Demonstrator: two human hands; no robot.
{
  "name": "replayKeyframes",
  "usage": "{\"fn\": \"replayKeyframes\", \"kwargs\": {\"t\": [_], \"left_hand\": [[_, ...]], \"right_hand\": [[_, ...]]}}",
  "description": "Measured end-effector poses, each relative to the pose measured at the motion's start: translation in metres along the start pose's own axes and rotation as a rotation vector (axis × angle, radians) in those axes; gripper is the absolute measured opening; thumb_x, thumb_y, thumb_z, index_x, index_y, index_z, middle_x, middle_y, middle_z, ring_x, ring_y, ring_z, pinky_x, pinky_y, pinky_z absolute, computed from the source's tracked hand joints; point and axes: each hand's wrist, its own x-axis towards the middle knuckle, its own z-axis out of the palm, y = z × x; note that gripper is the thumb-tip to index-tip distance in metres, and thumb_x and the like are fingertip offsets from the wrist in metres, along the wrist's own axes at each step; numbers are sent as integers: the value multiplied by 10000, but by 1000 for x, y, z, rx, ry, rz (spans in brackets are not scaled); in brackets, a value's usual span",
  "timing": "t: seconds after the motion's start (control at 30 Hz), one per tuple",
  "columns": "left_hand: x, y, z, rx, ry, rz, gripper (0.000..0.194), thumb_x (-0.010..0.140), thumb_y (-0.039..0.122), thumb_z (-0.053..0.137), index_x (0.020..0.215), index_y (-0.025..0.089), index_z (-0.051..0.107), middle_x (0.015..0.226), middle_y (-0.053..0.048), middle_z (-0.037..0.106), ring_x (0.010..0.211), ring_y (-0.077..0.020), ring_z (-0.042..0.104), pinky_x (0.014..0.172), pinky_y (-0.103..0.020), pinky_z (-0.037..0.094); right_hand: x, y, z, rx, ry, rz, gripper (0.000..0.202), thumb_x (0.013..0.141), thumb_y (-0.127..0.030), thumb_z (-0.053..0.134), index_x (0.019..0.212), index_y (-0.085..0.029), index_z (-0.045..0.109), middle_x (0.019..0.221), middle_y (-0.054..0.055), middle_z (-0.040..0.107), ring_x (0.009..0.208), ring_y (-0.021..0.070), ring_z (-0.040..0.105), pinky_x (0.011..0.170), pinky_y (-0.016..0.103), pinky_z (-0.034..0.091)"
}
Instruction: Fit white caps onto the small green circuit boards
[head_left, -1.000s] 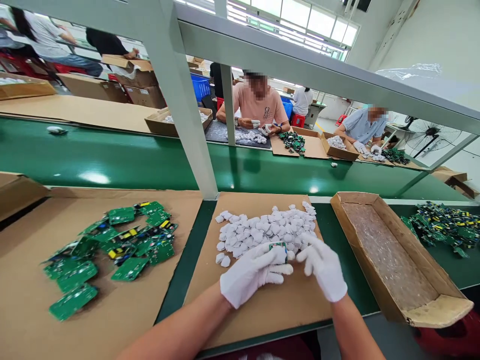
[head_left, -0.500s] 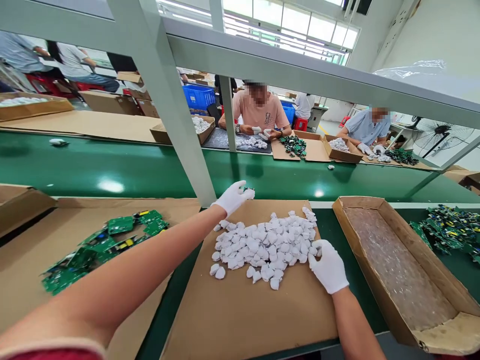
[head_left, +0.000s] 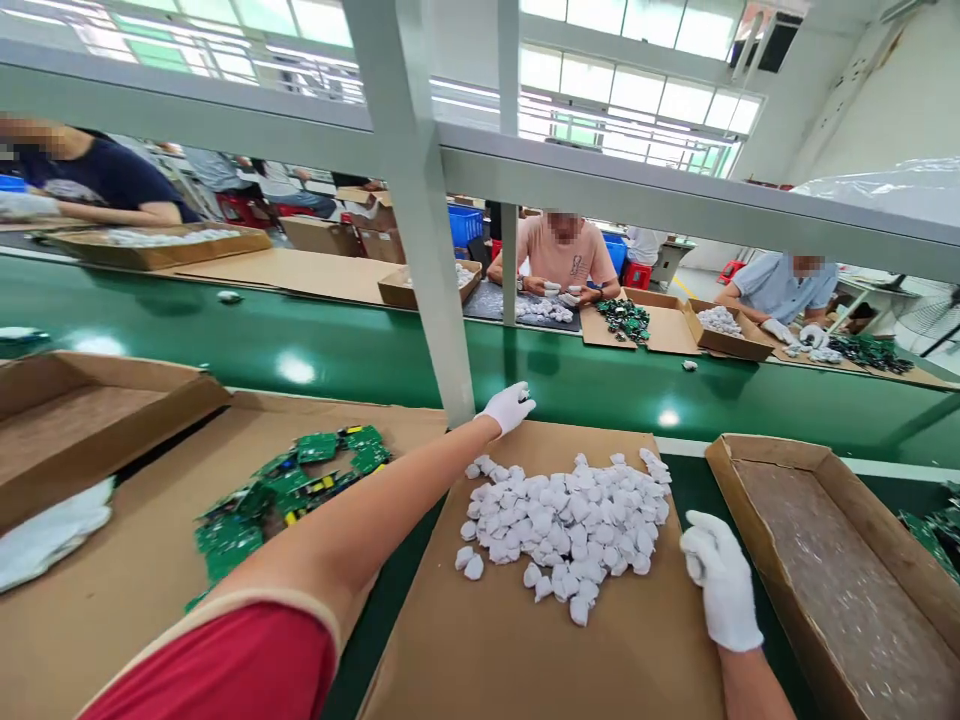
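Note:
My left hand (head_left: 510,407), in a white glove, reaches forward to the near edge of the green conveyor belt (head_left: 360,358). Its fingers are bent together, and what they may hold is hidden. My right hand (head_left: 721,580), gloved too, is just right of a heap of small white wrapped pieces (head_left: 577,515). Those fingers are curled in, and I cannot make out whether a piece is between them. The heap lies on a cardboard sheet (head_left: 555,660) in front of me. Green circuit boards (head_left: 232,530) are piled to the left, beyond my forearm.
A long cardboard tray (head_left: 817,560) stands at the right, with more boards (head_left: 930,540) past it. Another tray (head_left: 112,400) is at the left. A grey post (head_left: 424,220) rises beside my left hand. Several people sit across the belt with boards and white pieces.
The view has turned left. My right hand has drawn away from the heap, rightward. A small green board showed at my left fingertips earlier; now it cannot be made out.

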Motion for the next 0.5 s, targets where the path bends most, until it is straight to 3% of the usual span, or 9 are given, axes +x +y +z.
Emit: {"fn": "replayKeyframes", "kwargs": {"t": [0.1,0.17,0.33,0.4,0.5], "left_hand": [[-43,-6,-17,28,-110,120,367,839,287,518,1189,179,543,1226,-72,578,1095,-197,549,950,-331,426],[-77,-16,-33,62,-173,172,388,824,277,495,1197,185,552,1186,-38,622,1073,-174,575,931,-258,434],[-146,-51,-82,262,-150,165,442,804,350,475,1219,215,546,1209,-38,611,1118,-227,549,982,-337,384],[-162,-65,-101,360,-105,124,454,799,327,466,1231,209,538,1217,-74,599,1127,-267,535,982,-387,368],[-176,-81,-123,486,-73,72,448,778,299,489,1208,188,558,1208,-127,585,1143,-307,510,981,-422,349]], "right_hand": [[2,-7,-5,583,-41,159,252,776,-401,553,966,-236,540,579,-85,433,390,67,337,389,194,281],[1,-11,-4,768,-86,203,238,762,-370,613,950,-239,551,606,-84,436,386,44,324,377,173,275],[-3,-9,-2,750,-164,293,172,741,-322,662,834,-213,567,570,-80,450,342,21,285,320,145,242],[-1,-4,-5,743,-181,349,175,720,-340,657,806,-209,578,621,-54,517,347,28,319,307,156,267],[4,6,-10,662,-103,357,282,643,-299,699,902,-220,622,790,14,618,404,52,404,316,175,322]]}}
